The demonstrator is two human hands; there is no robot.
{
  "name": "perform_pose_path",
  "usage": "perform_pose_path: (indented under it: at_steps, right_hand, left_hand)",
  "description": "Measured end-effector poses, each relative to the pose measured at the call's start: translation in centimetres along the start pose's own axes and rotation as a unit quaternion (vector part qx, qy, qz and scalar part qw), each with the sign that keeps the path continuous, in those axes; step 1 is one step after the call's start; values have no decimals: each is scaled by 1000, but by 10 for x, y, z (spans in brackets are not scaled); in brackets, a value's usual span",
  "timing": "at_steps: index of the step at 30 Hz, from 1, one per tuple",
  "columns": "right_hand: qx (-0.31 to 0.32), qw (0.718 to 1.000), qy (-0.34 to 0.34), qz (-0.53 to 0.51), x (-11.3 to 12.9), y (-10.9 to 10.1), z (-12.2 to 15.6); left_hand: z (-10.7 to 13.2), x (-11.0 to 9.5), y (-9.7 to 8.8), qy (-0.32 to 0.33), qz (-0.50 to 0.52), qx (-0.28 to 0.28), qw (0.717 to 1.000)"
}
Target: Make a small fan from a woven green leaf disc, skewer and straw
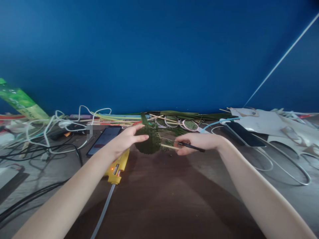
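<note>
My left hand [132, 137] grips a dark green piece woven from leaf strips [149, 141], thumb across its front. A leaf strip sticks up from its top. A thin pale stick [167, 146] juts out of its right side toward my right hand [190, 142]. In the closed fingers of that hand is a slim tool with a black handle [193, 146], its thin metal end pointing at the woven piece. The tool's exact kind is unclear. Just below my left hand lies a yellow glue gun [116, 169], a small orange light glowing on it.
A phone [106, 139] lies left of the woven piece, another phone [245, 134] at right. White cables [51, 124] tangle at left beside a leaning green bottle [21, 101]. Round woven pieces [190, 125] and long leaves sit along the blue wall [159, 56]. White packaging [271, 122] stands right.
</note>
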State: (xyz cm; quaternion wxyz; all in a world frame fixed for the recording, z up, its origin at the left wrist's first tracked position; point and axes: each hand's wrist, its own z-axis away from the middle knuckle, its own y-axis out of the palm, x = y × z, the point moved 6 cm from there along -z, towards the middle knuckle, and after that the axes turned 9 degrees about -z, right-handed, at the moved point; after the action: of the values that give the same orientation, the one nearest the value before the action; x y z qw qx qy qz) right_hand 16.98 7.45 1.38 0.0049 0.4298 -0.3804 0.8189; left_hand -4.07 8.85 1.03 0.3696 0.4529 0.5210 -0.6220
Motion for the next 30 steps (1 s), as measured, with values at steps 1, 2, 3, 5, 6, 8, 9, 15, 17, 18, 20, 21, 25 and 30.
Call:
perform_pose_path:
  at_steps: [1, 2, 3, 5, 6, 8, 9, 15, 17, 18, 20, 21, 25, 30]
  right_hand:
    - [1, 1000, -4, -6, 1, 1, -1]
    - [-1, 1000, -7, -11, 2, 2, -2]
    - [-3, 1000, -8, -18, 3, 3, -3]
    - [-8, 999, -14, -31, 5, 6, -5]
    - [-10, 999, -22, -38, 7, 7, -7]
    - [-12, 998, -44, -49, 11, 10, -9]
    - [-14, 997, -55, -53, 13, 11, -10]
    - [-28, 991, -104, -76, 18, 15, -15]
    - [-28, 990, -110, -80, 17, 15, -15]
    - [-29, 990, -109, -80, 17, 15, -16]
    - [-31, 990, -111, -82, 17, 16, -17]
    - [-33, 990, -113, -84, 17, 16, -17]
    - [-40, 990, -109, -75, 16, 16, -18]
    - [-47, 992, -92, -70, 14, 15, -17]
  left_hand:
    - [1, 0, 4, -1, 11, 13, 1000]
    - [1, 0, 7, -4, 14, 26, 1000]
    - [2, -1, 11, -7, 15, 38, 999]
    - [4, -3, 19, -1, 25, 63, 998]
    - [5, -4, 22, 4, 30, 76, 997]
    - [6, -7, 28, 14, 37, 97, 994]
    - [6, -7, 30, 18, 38, 100, 994]
    - [6, -6, 33, 30, 16, 97, 995]
    - [5, -6, 33, 35, 21, 98, 994]
    - [5, -6, 34, 38, 24, 97, 994]
    - [5, -5, 34, 39, 25, 96, 994]
    - [5, -5, 34, 39, 24, 95, 994]
    - [6, -5, 35, 30, 24, 98, 994]
    - [6, -5, 35, 33, 26, 101, 994]
